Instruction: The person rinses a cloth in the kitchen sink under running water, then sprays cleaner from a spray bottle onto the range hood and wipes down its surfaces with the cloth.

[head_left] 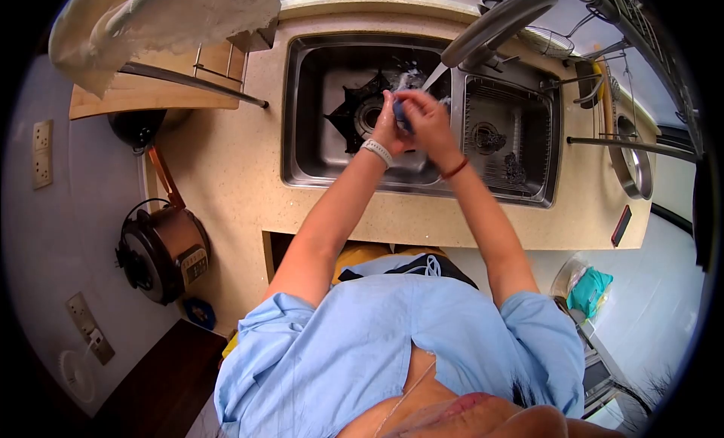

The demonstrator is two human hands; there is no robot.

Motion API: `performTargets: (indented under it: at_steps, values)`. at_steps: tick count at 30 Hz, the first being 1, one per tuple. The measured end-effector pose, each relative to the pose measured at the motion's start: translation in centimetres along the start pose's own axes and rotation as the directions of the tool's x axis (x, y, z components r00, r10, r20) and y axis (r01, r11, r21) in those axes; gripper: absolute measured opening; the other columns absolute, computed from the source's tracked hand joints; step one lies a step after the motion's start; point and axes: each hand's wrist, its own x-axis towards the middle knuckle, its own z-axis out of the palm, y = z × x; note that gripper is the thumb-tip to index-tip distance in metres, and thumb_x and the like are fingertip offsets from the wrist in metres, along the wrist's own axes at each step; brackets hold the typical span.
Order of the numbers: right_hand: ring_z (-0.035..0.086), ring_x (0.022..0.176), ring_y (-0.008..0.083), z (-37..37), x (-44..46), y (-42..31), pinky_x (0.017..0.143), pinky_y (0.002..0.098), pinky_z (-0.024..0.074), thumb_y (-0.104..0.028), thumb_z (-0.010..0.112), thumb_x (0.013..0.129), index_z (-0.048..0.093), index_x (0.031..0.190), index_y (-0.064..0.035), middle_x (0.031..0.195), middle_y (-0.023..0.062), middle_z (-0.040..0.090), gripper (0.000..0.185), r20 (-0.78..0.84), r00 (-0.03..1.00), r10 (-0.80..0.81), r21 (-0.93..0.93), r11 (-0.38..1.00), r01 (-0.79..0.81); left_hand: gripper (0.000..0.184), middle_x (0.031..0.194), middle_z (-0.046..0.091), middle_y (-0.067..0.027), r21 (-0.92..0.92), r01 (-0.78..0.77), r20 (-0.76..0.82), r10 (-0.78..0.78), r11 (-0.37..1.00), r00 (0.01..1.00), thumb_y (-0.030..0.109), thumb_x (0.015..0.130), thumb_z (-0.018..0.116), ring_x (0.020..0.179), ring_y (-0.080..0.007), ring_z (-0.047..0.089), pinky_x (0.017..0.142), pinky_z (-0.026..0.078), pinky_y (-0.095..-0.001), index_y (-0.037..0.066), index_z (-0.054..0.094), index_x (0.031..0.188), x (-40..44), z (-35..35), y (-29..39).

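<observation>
The shirt [362, 340] is light blue; the held item [400, 115], blue; the left wristband [377, 152], white; the right wristband [455, 168], red; the countertop [226, 182], speckled beige; the sink [304, 114], silver-grey.

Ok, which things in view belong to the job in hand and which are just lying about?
Likely in the job:
small blue item, between left hand and right hand
tap
left basin
black pointed part in it

Apparently just lying about:
electric cooker
copper-handled pan
red-and-black item
</observation>
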Motion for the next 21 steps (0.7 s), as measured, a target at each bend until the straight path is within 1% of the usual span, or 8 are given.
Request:
performTargets:
  at_steps: [1, 4, 8, 12, 14, 17, 19, 21]
  values:
    - [0.064, 0.081, 0.0180, 1.6, -1.4, -1.5, 0.075, 0.0301, 0.0497, -0.013, 0.060, 0.085, 0.067, 0.100, -0.0085, 0.094, 0.0087, 0.066, 0.017, -0.001, 0.997, -0.077, -0.113, 0.991, 0.076, 0.043, 0.120, 0.055, -0.0090, -0.204, 0.239, 0.735, -0.013, 0.949, 0.678, 0.048, 0.096, 0.042, 0.115, -0.0241, 0.052, 0.091, 0.045, -0.0484, 0.011, 0.053, 0.115, 8.0, -8.3, -1.2]
    - [0.064, 0.084, 0.0282, 3.3, -3.0, -2.6, 0.073, 0.0351, 0.0507, -0.019, 0.059, 0.085, 0.066, 0.097, -0.0099, 0.093, 0.0097, 0.065, 0.017, 0.079, 0.973, -0.218, -0.573, 0.788, 0.224, 0.035, 0.117, 0.058, -0.0084, -0.156, 0.100, 0.578, 0.009, 0.983, 0.816, 0.037, 0.095, 0.043, 0.109, -0.0230, 0.055, 0.088, 0.048, -0.0451, 0.011, 0.053, 0.115, 5.7, -5.4, -2.3]
    - [0.061, 0.088, 0.0356, -1.4, 3.9, 4.8, 0.073, 0.0441, 0.0497, -0.029, 0.054, 0.087, 0.061, 0.103, -0.0106, 0.094, 0.0142, 0.063, 0.025, -0.393, 0.919, 0.015, -0.603, 0.751, -0.270, 0.023, 0.109, 0.062, -0.0070, 0.036, -0.164, 0.196, 0.154, 0.986, 0.968, 0.016, 0.094, 0.044, 0.097, -0.0210, 0.061, 0.082, 0.053, -0.0385, 0.009, 0.053, 0.114, 0.6, -0.7, -2.6]
    - [0.061, 0.089, 0.0359, 0.1, 1.5, 2.5, 0.074, 0.0458, 0.0487, -0.031, 0.054, 0.089, 0.060, 0.105, -0.0121, 0.099, 0.0169, 0.060, 0.025, -0.360, 0.933, 0.001, -0.602, 0.763, -0.233, 0.019, 0.103, 0.063, -0.0074, 0.045, -0.232, 0.127, 0.225, 0.972, 0.966, 0.013, 0.094, 0.045, 0.090, -0.0217, 0.063, 0.078, 0.054, -0.0364, 0.009, 0.056, 0.108, 2.2, -0.7, -1.3]
    - [0.061, 0.088, 0.0357, 0.8, 1.2, 2.3, 0.073, 0.0453, 0.0488, -0.031, 0.055, 0.089, 0.061, 0.104, -0.0126, 0.098, 0.0163, 0.060, 0.024, -0.324, 0.945, -0.055, -0.607, 0.778, -0.162, 0.015, 0.107, 0.061, -0.0066, -0.172, 0.024, 0.583, 0.082, 0.985, 0.809, 0.018, 0.094, 0.048, 0.095, -0.0211, 0.061, 0.085, 0.051, -0.0382, 0.011, 0.057, 0.105, 5.8, -6.3, -0.2]
    - [0.062, 0.085, 0.0350, 1.2, 0.7, 2.6, 0.072, 0.0439, 0.0493, -0.032, 0.057, 0.088, 0.063, 0.100, -0.0142, 0.093, 0.0146, 0.061, 0.022, -0.234, 0.946, -0.225, -0.596, 0.802, 0.043, 0.017, 0.110, 0.060, -0.0068, -0.396, 0.067, 0.752, 0.282, 0.916, 0.595, 0.018, 0.094, 0.048, 0.098, -0.0212, 0.060, 0.088, 0.050, -0.0386, 0.011, 0.057, 0.107, 4.4, -5.4, -2.9]
    - [0.063, 0.081, 0.0340, -0.1, 2.2, 4.0, 0.071, 0.0405, 0.0499, -0.032, 0.058, 0.087, 0.065, 0.097, -0.0151, 0.091, 0.0138, 0.063, 0.021, -0.322, 0.933, -0.158, -0.470, 0.883, -0.012, 0.021, 0.111, 0.060, -0.0068, -0.016, -0.170, 0.186, 0.170, 0.985, 0.968, 0.013, 0.092, 0.046, 0.099, -0.0220, 0.061, 0.089, 0.050, -0.0389, 0.011, 0.056, 0.111, 0.4, -0.2, -1.7]
    - [0.065, 0.082, 0.0239, -3.6, 4.7, 10.0, 0.074, 0.0352, 0.0500, -0.037, 0.055, 0.091, 0.065, 0.098, -0.0091, 0.093, 0.0102, 0.066, 0.030, -0.241, 0.959, 0.147, -0.131, 0.975, -0.182, 0.024, 0.113, 0.060, -0.0073, 0.021, -0.159, 0.238, 0.149, 0.987, 0.960, 0.011, 0.092, 0.044, 0.100, -0.0221, 0.061, 0.089, 0.049, -0.0396, 0.010, 0.055, 0.113, -0.5, 0.8, -1.0]
